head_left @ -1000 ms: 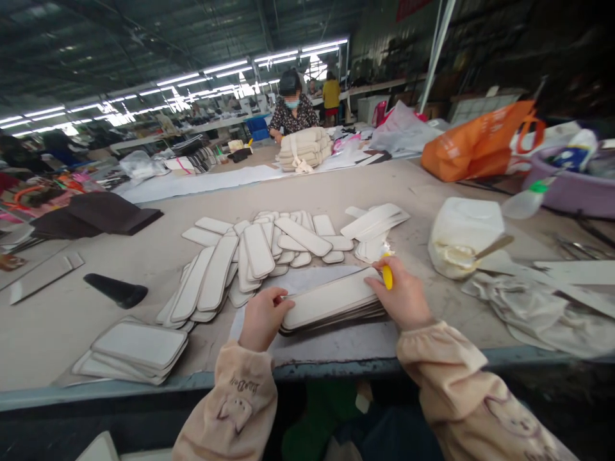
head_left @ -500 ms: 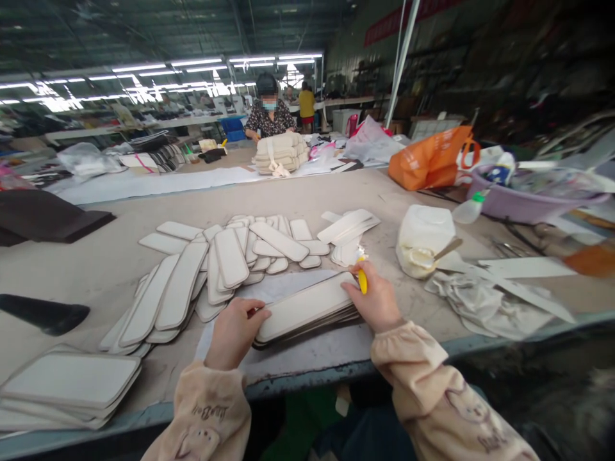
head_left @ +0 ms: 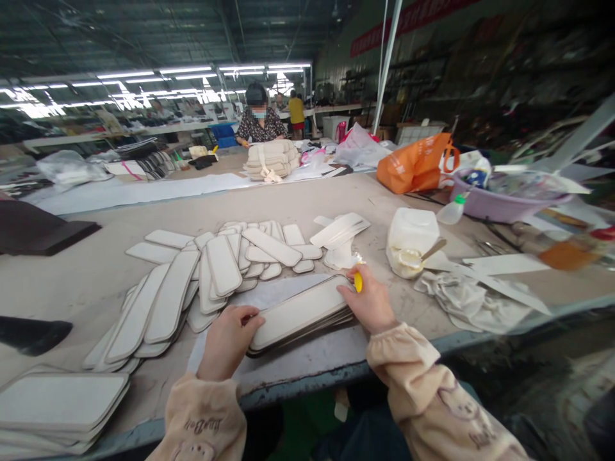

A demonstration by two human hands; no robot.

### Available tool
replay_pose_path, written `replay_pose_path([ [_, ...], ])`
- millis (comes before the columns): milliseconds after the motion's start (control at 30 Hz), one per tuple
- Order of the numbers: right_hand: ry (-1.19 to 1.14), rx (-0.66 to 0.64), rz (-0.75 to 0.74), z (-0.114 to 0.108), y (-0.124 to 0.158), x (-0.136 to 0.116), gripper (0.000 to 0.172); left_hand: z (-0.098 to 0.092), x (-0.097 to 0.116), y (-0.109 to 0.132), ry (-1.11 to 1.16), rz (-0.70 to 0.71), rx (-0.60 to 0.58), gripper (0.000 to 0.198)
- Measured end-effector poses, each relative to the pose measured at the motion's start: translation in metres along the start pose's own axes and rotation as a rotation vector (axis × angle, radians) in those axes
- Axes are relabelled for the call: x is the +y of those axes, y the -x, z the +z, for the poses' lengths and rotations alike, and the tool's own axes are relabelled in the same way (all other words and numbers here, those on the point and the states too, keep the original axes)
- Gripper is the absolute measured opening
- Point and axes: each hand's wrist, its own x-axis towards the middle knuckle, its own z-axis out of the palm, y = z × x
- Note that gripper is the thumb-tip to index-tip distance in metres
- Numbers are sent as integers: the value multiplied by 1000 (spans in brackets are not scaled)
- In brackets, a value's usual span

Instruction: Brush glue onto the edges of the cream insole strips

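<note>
In front of me lies a stack of long, pale, round-cornered panels (head_left: 298, 311) with dark edges, on a light sheet (head_left: 307, 368). My left hand (head_left: 227, 340) is closed, thumb and fingers pinching the near-left end of the top panel. At the far-right end, my right hand (head_left: 369, 298) has its thumb on the top panel and its fingers at the edge. That hand also holds a small yellow-handled tool (head_left: 358, 282), its tip mostly hidden. Beyond the stack is a loose heap of similar panels (head_left: 225, 264).
A cut-open white jug (head_left: 412, 232) with a spatula (head_left: 434, 248) stands to the right, beside a crumpled cloth (head_left: 459, 298). Wider panels (head_left: 62, 400) are stacked at the near left. An orange bag (head_left: 413, 165) and purple basin (head_left: 509, 203) are farther back. A co-worker (head_left: 259, 121) sits across the table.
The view has shifted slightly, so most things appear farther left. Both hands keep their hold at the two ends of the top panel, and the yellow-handled tool stays in my right hand.
</note>
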Motion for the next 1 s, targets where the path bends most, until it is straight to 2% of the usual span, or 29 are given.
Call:
replay_pose_path([
  [200, 50, 3, -40, -1, 1, -1, 27, 2, 1, 1, -16, 50, 63, 21],
  [333, 67, 38, -88, -6, 2, -3, 32, 1, 3, 3, 107, 72, 112, 12],
  [433, -48, 87, -236, -9, 3, -9, 31, -2, 6, 7, 419, 64, 124, 16],
  [567, -213, 17, -394, -8, 9, -25, 28, -4, 13, 12, 929, 135, 147, 47],
  [633, -239, -51, -497, -5, 11, -33, 27, -4, 18, 14, 1070, 178, 189, 55],
  [733, -177, -112, -613, -3, 11, -40, 25, -6, 26, 17, 1220, 200, 260, 57],
  [867, -171, -142, -587, -9, 8, -34, 23, -9, 31, 15, 1347, 126, 357, 54],
  [1000, -334, -161, -471, -17, 7, -26, 20, -11, 30, 6, 1409, -15, 410, 54],
])
